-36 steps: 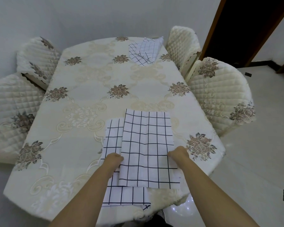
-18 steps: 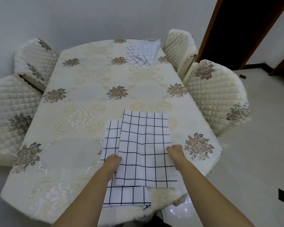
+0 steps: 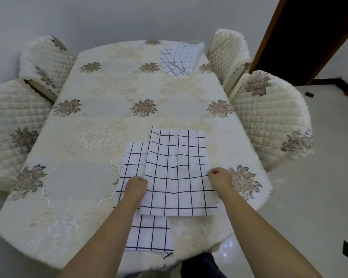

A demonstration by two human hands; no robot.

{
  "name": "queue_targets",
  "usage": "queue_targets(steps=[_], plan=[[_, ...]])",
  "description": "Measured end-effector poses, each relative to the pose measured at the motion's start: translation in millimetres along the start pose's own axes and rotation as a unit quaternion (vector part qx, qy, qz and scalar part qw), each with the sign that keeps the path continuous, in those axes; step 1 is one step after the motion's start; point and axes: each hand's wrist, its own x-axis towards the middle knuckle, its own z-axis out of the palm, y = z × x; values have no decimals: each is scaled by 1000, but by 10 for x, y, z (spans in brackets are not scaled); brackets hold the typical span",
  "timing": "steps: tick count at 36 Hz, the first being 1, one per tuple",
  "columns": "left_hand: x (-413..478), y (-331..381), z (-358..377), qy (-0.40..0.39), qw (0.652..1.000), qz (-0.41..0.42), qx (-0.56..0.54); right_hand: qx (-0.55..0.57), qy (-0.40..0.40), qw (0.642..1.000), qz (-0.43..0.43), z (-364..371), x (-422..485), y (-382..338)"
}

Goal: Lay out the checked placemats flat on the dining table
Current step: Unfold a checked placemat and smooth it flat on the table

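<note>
Now 2 checked placemats overlap at the near end of the table, which wears a cream tablecloth with brown flower sprays. The top placemat, white with a dark grid, lies spread open and almost flat, faint fold creases crossing its middle. The left hand is curled on its left edge, fingers tucked out of sight, and the right hand pinches its right edge with bent fingers and thumb. Beneath it, shifted left and toward the person, lies the lower placemat, its near end reaching the table's front edge with 1 corner turned. A third placemat sits rumpled and partly folded at the far right corner. 4 quilted chairs stand against the table, 2 on each side.
</note>
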Motion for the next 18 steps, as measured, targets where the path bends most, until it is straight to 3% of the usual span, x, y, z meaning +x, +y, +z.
queue_targets(steps=[7,18], plan=[[28,550,390,36,998,51,-1,-21,-7,1000,-12,-302,531,-69],[323,1041,965,20,998,51,3,-48,-4,999,-24,-736,1394,-36]])
